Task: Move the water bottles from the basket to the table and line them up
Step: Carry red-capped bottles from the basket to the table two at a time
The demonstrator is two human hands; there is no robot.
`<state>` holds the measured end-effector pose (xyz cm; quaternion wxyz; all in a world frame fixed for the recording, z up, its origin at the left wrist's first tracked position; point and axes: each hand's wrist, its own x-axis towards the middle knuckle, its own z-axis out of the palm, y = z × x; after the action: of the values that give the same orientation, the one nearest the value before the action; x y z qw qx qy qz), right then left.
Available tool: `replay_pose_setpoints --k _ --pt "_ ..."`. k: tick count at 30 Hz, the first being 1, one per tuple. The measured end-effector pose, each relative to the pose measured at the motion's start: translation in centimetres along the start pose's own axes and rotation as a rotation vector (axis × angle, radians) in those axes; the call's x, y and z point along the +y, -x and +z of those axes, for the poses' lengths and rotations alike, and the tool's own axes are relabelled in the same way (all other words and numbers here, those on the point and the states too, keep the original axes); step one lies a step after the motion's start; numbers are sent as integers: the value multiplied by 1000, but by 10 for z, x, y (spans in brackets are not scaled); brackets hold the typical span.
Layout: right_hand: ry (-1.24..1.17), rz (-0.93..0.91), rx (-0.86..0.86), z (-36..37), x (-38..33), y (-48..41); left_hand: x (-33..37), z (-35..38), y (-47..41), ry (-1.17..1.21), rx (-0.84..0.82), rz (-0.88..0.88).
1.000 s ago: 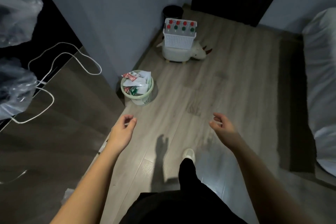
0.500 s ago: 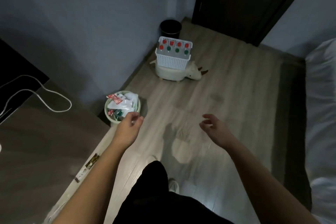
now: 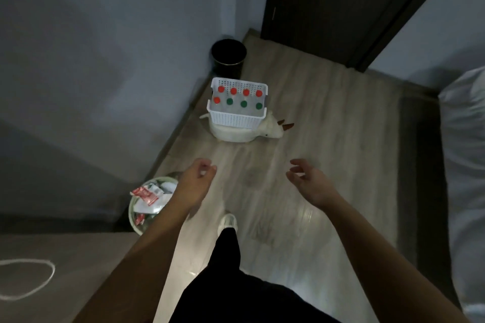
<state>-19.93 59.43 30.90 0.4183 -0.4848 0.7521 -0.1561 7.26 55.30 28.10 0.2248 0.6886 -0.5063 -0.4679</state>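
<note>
The person has stepped forward since the earlier frame: the basket [image 3: 236, 120] now lies closer ahead of both hands, and the bench [image 3: 52, 252] has slid back behind the left forearm. The left hand [image 3: 195, 181] and the right hand [image 3: 305, 183] are held out in front with the fingers loosely curled and nothing in them. They seem raised that way to be ready for a reach into the basket. They are still well apart from it, with bare floor [image 3: 328, 139] between.

The water bottles [image 3: 243, 104] stand upright in two rows inside the basket, showing red and green caps. None is on the bench yet, so the task looks to be at its start. The basket sits on a low white animal-shaped stool [image 3: 231, 136], likely to lift it off the floor. A black bin [image 3: 228, 59] stands beyond it in the corner. A full waste bin [image 3: 135, 220] sits just beside the left forearm, and a white cord [image 3: 48, 278] lies on the bench.
</note>
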Motion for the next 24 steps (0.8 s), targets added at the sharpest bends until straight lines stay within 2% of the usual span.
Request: replay_pose_setpoints --k 9,15,19,24 --pt "-25 19 4 -32 -39 -111 72 14 -137 -102 -120 47" --pt "5 -6 -35 -59 -46 -216 99 43 -226 -154 -195 65" --pt "34 -4 -87 -78 -49 -309 116 74 -288 -269 -122 53" --pt "135 -20 -194 -82 -45 -421 125 116 -356 -234 -41 3"
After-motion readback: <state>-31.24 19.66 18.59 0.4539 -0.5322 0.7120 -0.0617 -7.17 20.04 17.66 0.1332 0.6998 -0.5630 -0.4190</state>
